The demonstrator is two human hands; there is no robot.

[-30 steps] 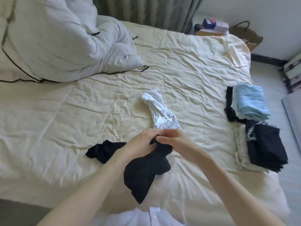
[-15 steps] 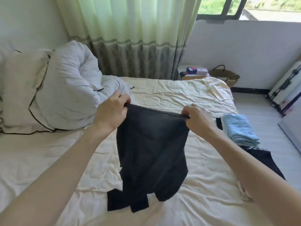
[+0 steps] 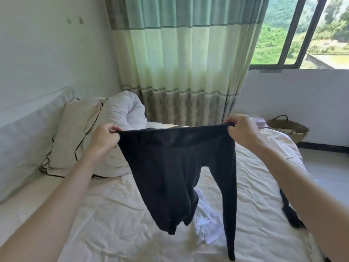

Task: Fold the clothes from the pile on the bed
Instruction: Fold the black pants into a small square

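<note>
We find the left hand (image 3: 103, 138) and the right hand (image 3: 242, 131) raised above the bed (image 3: 117, 214), each pinching one end of the waistband of a black pair of tights (image 3: 177, 167). The waistband is stretched taut between them, and the fingers of both hands are curled round the fabric. The garment hangs clear of the sheet: one leg dangles at full length on the right, its toe low in the view, while the other is bunched up short on the left. Whether that leg is twisted or turned in on itself we cannot tell.

Behind and below the tights a crumpled white garment (image 3: 205, 225) lies on the bed, not yet folded. A further dark item (image 3: 290, 214) lies at the right edge of the bed, partly hidden by the right forearm. A pillow (image 3: 75, 137) and a duvet (image 3: 122, 110) sit at the head of the bed, and a woven basket (image 3: 289, 129) stands on the floor beyond.

In our judgement the main risk is the uneven legs: laid down as they hang, the bunched leg would fold crooked and leave a lumpy result. The thin, stretchy fabric may also slip from a light pinch, or spring back when released. Lowering the tights onto the white garment would tangle the two
</note>
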